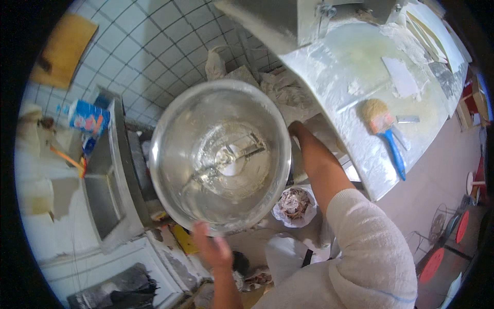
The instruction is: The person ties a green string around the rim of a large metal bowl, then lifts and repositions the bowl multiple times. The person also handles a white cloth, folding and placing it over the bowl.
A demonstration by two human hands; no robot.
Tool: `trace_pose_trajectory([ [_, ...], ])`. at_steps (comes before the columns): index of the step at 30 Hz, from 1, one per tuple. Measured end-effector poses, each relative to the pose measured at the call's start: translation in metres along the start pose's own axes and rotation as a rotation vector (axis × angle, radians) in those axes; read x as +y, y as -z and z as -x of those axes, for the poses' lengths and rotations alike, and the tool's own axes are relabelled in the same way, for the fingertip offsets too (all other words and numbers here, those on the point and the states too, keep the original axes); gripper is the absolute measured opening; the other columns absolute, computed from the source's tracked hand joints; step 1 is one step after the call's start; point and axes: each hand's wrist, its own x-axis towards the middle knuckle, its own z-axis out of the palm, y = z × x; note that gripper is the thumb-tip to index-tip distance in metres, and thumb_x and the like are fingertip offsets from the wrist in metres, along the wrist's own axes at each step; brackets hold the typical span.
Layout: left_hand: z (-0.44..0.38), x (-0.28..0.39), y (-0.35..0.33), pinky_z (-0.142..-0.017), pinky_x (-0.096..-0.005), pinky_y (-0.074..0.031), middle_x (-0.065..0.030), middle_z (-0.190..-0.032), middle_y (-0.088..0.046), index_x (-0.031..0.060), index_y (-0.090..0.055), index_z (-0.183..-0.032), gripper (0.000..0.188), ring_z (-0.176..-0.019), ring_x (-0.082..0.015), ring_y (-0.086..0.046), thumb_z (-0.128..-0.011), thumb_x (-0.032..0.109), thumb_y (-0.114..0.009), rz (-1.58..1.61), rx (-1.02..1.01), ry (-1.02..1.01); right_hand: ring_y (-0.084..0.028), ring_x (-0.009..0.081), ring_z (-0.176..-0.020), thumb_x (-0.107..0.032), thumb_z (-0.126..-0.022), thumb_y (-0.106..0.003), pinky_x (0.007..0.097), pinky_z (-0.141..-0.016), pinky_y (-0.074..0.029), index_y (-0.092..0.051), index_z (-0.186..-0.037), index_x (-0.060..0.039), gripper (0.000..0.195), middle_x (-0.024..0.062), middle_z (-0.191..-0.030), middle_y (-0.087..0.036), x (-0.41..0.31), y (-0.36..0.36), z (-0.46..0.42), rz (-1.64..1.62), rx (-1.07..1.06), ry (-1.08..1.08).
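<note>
A large round stainless-steel dough mixer bowl [173, 154] stands in front of me. Pale flour residue coats its bottom, around a metal mixing blade [251, 150] with a central hub. My left hand [213, 245], blurred, is at the bowl's near rim with thumb and fingers apart; whether the fingertips touch the rim is unclear. Past the bowl's right side reaches my right arm. Only a bit of my right hand [296, 128] shows at the outer wall, its fingers hidden behind the rim.
On the right, a floury metal worktop [328, 77] holds a blue-handled brush [393, 150], a white scraper sheet [401, 77] and a small metal bar [408, 119]. A lined bin [294, 204] of scraps sits below. Leftward are a sink [102, 201] and a blue packet [89, 117].
</note>
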Motion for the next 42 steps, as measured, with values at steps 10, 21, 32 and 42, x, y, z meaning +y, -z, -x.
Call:
trace_pose_trajectory([
  [10,-0.152,0.036,-0.078,-0.078,-0.037,-0.044,-0.0124,-0.099,-0.055,0.0037,-0.055,-0.102,0.028,-0.092,-0.0304,-0.053,-0.074,0.005,-0.058,0.573,-0.714,-0.359,-0.057,0.0219,-0.07,-0.006,-0.077,-0.047,0.0328,-0.054,-0.044,-0.064,-0.093,-0.0055,0.024,0.0177,-0.085,-0.061,0.032,0.008,-0.07,-1.071,0.151,-0.221],
  [21,-0.212,-0.087,-0.042,-0.076,-0.0345,-0.045,-0.0139,-0.093,-0.058,0.0053,-0.057,-0.101,0.024,-0.087,-0.0294,-0.056,-0.078,0.005,-0.053,0.747,-0.567,0.191,-0.048,0.017,-0.06,-0.009,-0.079,-0.052,0.0314,-0.054,-0.04,-0.062,-0.096,-0.0058,0.021,0.0104,-0.075,-0.057,-0.21,0.108,-0.095,0.205,-0.071,-0.236],
  [32,-0.23,-0.132,-0.037,-0.077,-0.036,-0.043,-0.0155,-0.091,-0.058,0.0036,-0.056,-0.097,0.018,-0.086,-0.0311,-0.055,-0.08,0.005,-0.048,0.828,-0.338,0.393,-0.045,0.0128,-0.058,-0.013,-0.081,-0.054,0.0304,-0.058,-0.04,-0.06,-0.102,-0.0078,0.022,0.0024,-0.074,-0.056,-0.22,0.14,-0.033,-0.505,-0.142,-0.203],
  [42,-0.289,-0.043,-0.153,-0.065,-0.0327,-0.047,-0.0137,-0.089,-0.06,0.0018,-0.054,-0.101,0.021,-0.074,-0.0256,-0.06,-0.081,0.007,-0.05,0.8,-0.537,-0.043,-0.059,0.0259,-0.079,-0.018,-0.075,-0.057,0.0349,-0.071,-0.045,-0.061,-0.096,-0.0084,0.024,0.0112,-0.085,-0.063,-0.174,0.151,0.029,0.14,0.537,0.333],
])
